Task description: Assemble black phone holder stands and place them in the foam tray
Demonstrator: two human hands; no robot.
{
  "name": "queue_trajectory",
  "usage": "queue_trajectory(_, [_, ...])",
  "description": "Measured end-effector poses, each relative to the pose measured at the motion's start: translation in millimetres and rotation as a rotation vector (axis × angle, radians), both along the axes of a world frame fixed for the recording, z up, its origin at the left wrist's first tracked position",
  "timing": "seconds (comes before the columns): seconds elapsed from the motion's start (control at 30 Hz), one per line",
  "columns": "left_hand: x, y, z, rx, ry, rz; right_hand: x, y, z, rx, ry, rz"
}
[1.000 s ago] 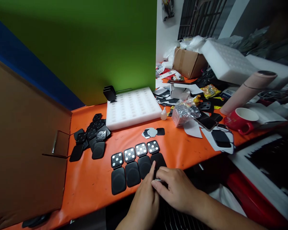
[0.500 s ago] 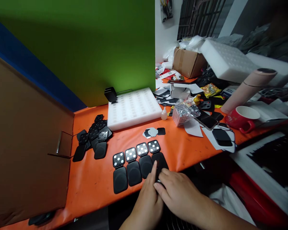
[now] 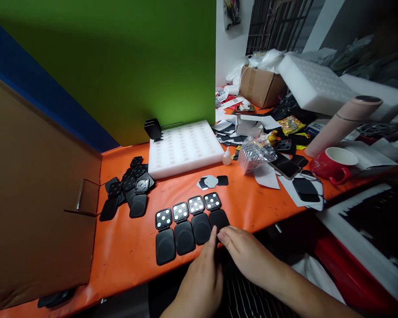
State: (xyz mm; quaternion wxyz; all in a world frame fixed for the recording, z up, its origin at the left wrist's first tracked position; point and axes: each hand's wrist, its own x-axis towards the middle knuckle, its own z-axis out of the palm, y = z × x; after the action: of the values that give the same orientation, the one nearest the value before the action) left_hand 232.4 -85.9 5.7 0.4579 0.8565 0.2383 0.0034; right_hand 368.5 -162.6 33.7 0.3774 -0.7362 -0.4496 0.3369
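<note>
Four hinged black cases lie opened flat in a row near the table's front edge; the leftmost case (image 3: 165,245) is nearest me. Their upper halves carry white round dots, and their lower halves are plain black. My left hand (image 3: 202,271) is at the lower end of the rightmost case (image 3: 219,217), index finger straight, the other fingers curled and mostly hidden. Close against that index fingertip, my right hand (image 3: 245,249) is closed in a pinch. Whatever either hand holds is too small or hidden to make out.
A pile of black cases (image 3: 129,182) lies to the left. Behind stand a white foam block (image 3: 185,148) and a small dropper bottle (image 3: 227,157). Grey-white stickers (image 3: 208,181) lie mid-table. A red mug (image 3: 333,165) and pink flask (image 3: 343,126) stand right; a cardboard panel (image 3: 40,190) borders the left.
My right hand has shifted slightly up, its fingers drawn off the left hand to beside the left index fingertip. The cases have stayed in their row; the view has moved slightly.
</note>
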Motion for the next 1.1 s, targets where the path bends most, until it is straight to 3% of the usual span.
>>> queue_trajectory(0.17, [-6,0,-5.2,0.249,0.098,-0.13,2,-4,2.8,-0.076,-0.129,0.088])
queue_trajectory(0.3, [-6,-2,-1.6,0.243,0.146,-0.174,-1,-5,-7.0,-0.058,0.004,0.023])
queue_trajectory(0.37, [-3,-2,1.6,0.14,0.075,-0.134,-4,-4,-10.9,0.0,0.093,-0.03])
queue_trajectory(0.47, [5,3,4.8,-0.174,-0.095,0.095,-6,-2,-13.9,0.109,0.362,-0.06])
queue_trajectory(0.53, [9,7,5.3,-0.385,-0.169,0.274,-5,-1,-15.1,0.111,0.599,-0.082])
queue_trajectory(0.6, [11,11,5.6,-0.47,-0.197,0.337,-5,-1,-15.9,0.055,0.794,-0.13])
queue_trajectory(0.8, [3,15,13.0,-0.222,-0.237,0.168,-7,-8,-11.2,-0.08,1.029,-0.199])
queue_trajectory(0.93, [-4,13,19.3,-0.037,-0.233,0.033,-5,-15,-6.8,-0.161,1.162,-0.167])
queue_trajectory(1.1, [-9,9,23.3,0.191,-0.191,-0.109,-5,-17,-10.7,-0.204,1.28,-0.215])
